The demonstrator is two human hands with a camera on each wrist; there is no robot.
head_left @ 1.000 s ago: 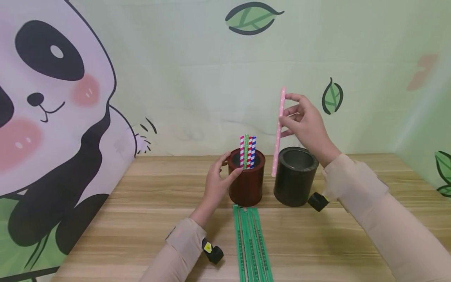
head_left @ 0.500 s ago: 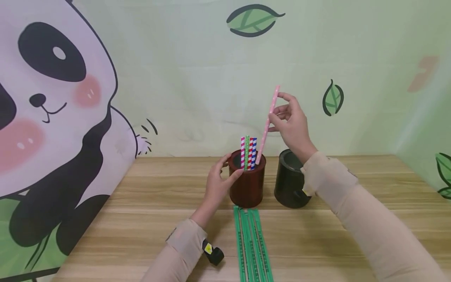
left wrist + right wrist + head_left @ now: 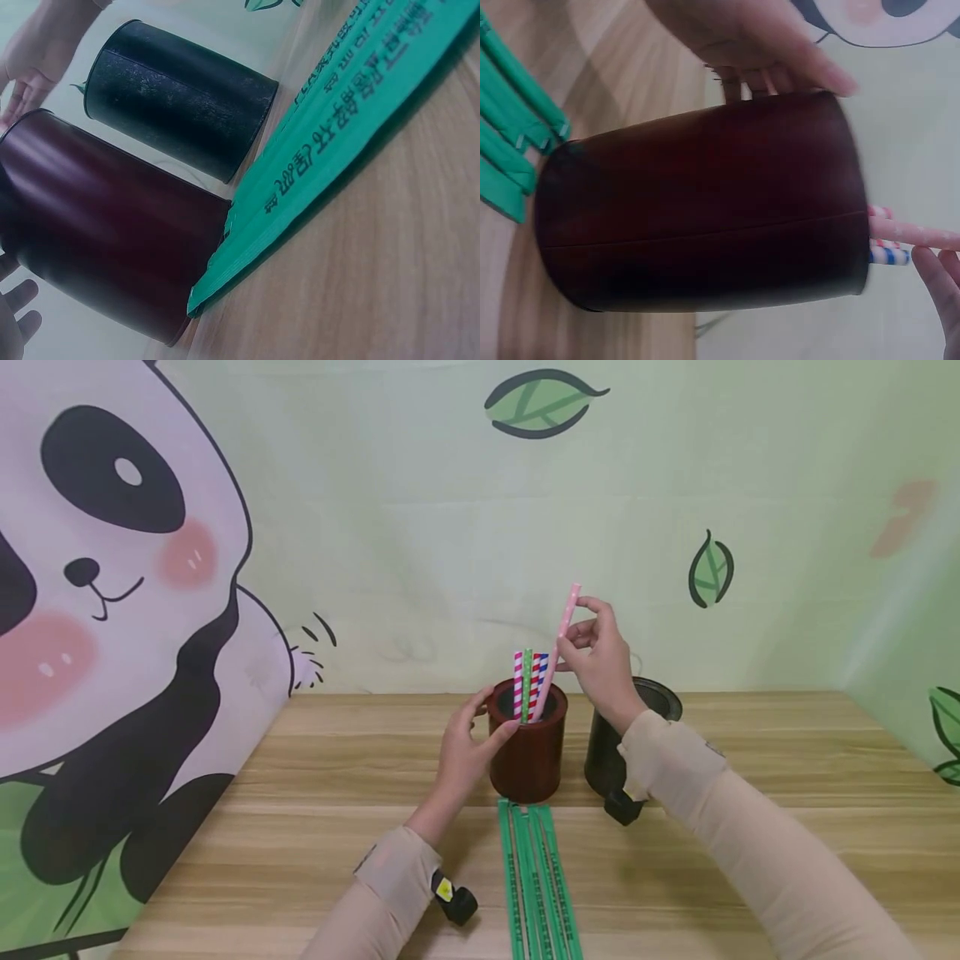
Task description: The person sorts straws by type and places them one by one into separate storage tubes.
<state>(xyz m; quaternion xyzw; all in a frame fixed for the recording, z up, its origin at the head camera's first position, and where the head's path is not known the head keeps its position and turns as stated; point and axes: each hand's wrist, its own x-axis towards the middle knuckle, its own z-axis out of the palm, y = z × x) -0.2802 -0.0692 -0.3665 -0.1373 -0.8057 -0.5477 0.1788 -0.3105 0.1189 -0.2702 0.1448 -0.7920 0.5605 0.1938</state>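
My right hand [image 3: 603, 672] pinches a pink paper straw [image 3: 567, 610] with white dots. The straw's lower end is inside the dark red cylindrical cup [image 3: 527, 764], tilted to the right. Several other paper straws stand in that cup: a pink-striped straw [image 3: 517, 681], a green dotted straw [image 3: 527, 685], and red- and blue-striped ones. My left hand [image 3: 468, 752] holds the cup from its left side, thumb at the front rim, fingers round the side. In the right wrist view the straw tops [image 3: 889, 256] stick out past the rim.
A black cylindrical cup [image 3: 603, 752] stands right of the red one, partly behind my right wrist. Long green wrapped packets [image 3: 536, 877] with printed text lie in front of the red cup on the wooden table [image 3: 300, 852]. A panda-printed backdrop [image 3: 420, 527] stands behind.
My right hand has moved left from above the black cup and then down, bringing the pink straw's lower end into the red cup. The left hand has stayed on the cup.
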